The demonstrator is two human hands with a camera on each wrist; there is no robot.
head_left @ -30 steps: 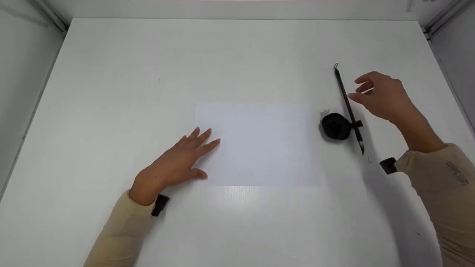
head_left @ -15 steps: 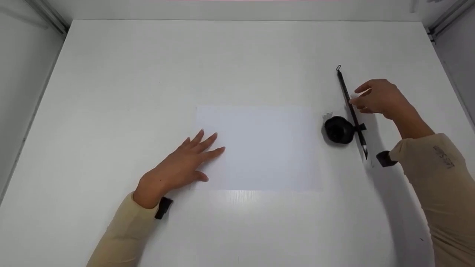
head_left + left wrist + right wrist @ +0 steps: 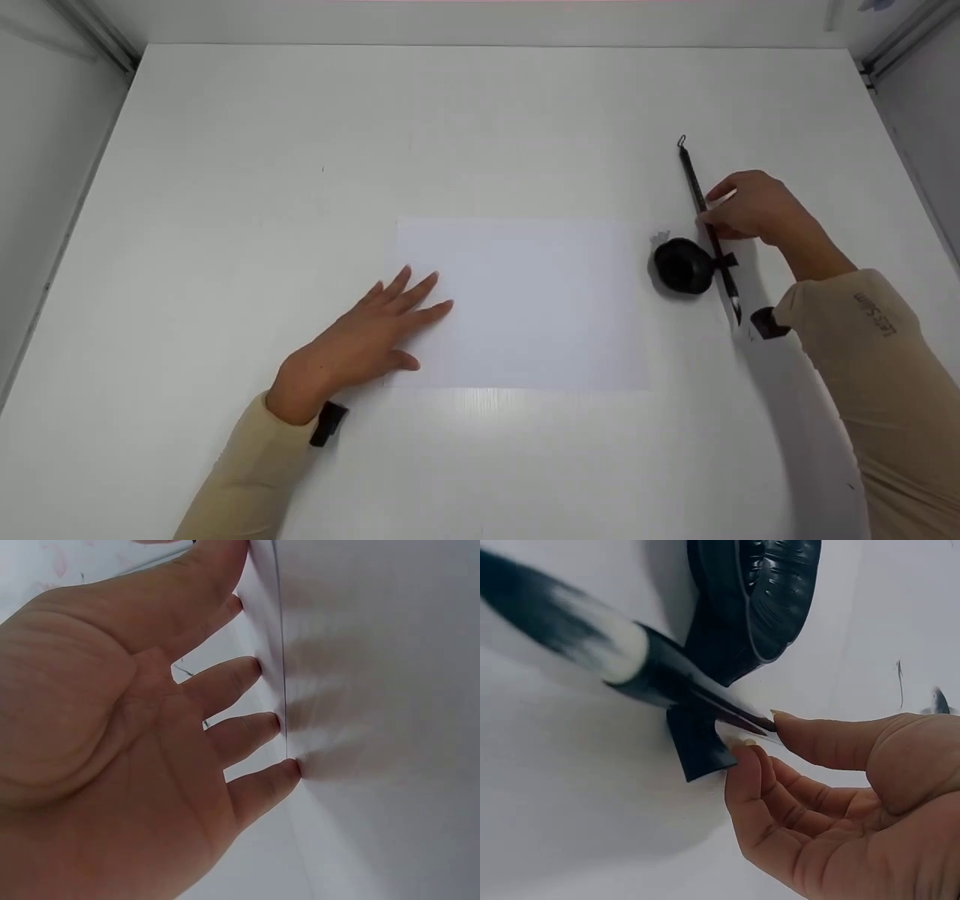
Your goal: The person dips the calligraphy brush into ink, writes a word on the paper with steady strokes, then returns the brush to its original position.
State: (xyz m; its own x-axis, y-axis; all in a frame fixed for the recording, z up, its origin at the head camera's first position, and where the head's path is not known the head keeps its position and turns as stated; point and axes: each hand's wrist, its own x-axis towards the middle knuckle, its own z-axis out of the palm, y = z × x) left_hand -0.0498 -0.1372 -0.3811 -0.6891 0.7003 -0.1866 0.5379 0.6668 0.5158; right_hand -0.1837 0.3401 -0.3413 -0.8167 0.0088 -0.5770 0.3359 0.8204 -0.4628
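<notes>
A sheet of white paper (image 3: pixel 532 304) lies at the middle of the table. My left hand (image 3: pixel 360 334) rests spread over its left edge; the left wrist view shows the fingertips (image 3: pixel 289 772) at that edge. To the right, a black ink dish (image 3: pixel 681 271) has a small notched rest (image 3: pixel 697 746) at its side. The writing brush (image 3: pixel 693 178) lies across that rest, its dark, partly white bristles (image 3: pixel 562 611) toward me and its hanging loop away. My right hand (image 3: pixel 754 206) pinches the brush handle between thumb (image 3: pixel 817 736) and fingers.
The white table (image 3: pixel 225 150) reaches to a pale back wall (image 3: pixel 480 21) and side walls. A grey smudge (image 3: pixel 659 238) shows beside the ink dish. Black wrist cameras (image 3: pixel 769 322) stick out from the beige sleeves.
My right hand has come left and down onto the brush handle and its fingers have closed on it. The left hand has stayed on the paper's edge.
</notes>
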